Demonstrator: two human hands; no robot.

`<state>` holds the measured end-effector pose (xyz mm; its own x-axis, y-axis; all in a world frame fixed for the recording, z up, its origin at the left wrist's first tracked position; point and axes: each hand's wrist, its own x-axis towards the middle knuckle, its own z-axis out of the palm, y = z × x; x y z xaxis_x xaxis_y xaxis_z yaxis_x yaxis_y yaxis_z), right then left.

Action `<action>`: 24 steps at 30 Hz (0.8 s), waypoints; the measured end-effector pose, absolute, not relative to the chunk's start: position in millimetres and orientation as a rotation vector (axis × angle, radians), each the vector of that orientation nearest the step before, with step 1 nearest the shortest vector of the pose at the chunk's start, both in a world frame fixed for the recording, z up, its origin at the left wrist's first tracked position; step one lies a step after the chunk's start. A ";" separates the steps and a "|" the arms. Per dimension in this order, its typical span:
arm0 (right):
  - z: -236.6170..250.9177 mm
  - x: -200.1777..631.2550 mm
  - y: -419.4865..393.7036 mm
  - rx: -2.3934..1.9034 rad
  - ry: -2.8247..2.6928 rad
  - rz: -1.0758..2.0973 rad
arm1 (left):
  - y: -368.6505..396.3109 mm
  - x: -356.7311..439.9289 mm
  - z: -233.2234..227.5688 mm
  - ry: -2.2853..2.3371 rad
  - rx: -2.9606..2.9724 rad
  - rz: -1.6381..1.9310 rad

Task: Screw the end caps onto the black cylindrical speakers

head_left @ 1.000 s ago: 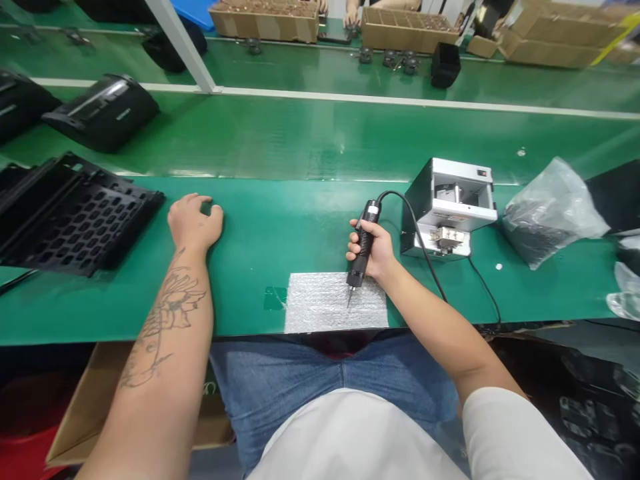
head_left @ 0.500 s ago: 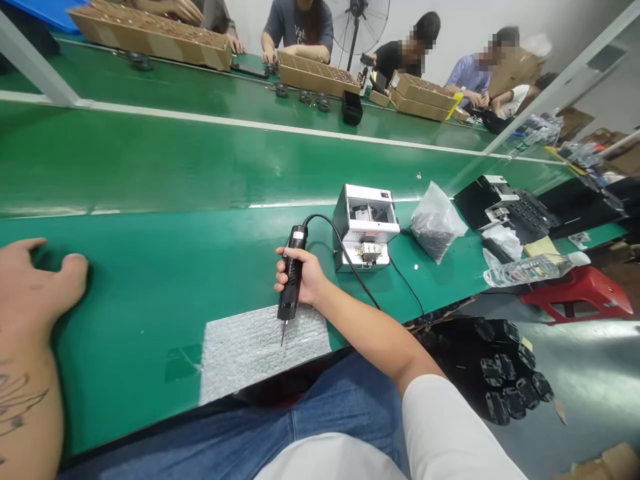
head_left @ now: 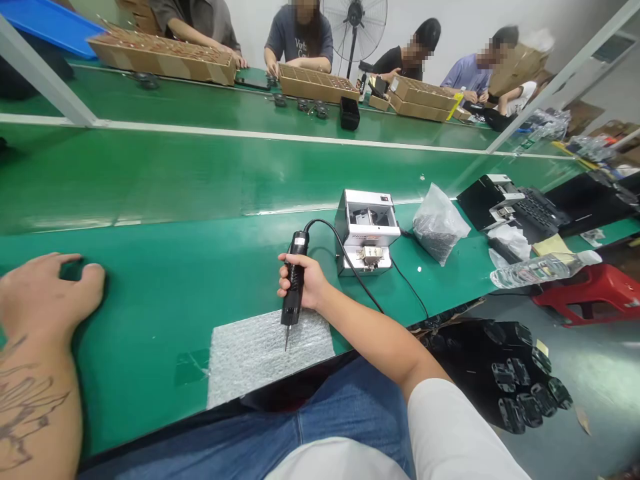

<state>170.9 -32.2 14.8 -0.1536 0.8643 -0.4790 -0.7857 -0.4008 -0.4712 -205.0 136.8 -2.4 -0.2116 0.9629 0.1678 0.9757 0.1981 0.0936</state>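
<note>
right now the right hand (head_left: 307, 283) grips the black electric screwdriver (head_left: 294, 288) upright, its tip on the foam pad (head_left: 260, 353) at the near edge; far left, the left hand (head_left: 43, 297) rests open, holding nothing, on the green table (head_left: 190, 267)

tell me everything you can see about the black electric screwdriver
The electric screwdriver is a slim black cylinder that looks like plastic, with a thin metal bit at its lower end. It stands nearly upright, bit down, the tip on or just above the silver bubble-wrap pad at the near edge of the green bench. The right hand wraps its middle. A black cable leaves its top and loops past the grey box.
</note>
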 end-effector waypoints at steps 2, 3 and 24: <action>15.5 170.8 -32.0 -0.864 -0.131 1.783 | 140.0 -207.3 -6.3 -2.363 -1.950 -0.415; 16.2 170.5 -32.3 -0.873 -0.131 1.777 | 140.8 -207.7 -7.3 -2.368 -1.960 -0.509; 11.5 168.5 -47.4 -0.895 -0.164 1.685 | 130.0 -218.2 -28.1 -2.234 -2.101 -0.746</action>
<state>168.5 -47.4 11.5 -0.0452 0.8819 -0.4693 -0.7747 -0.3276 -0.5409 -218.2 130.0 -28.1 -0.1137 0.9457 0.3045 0.9389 0.0021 0.3441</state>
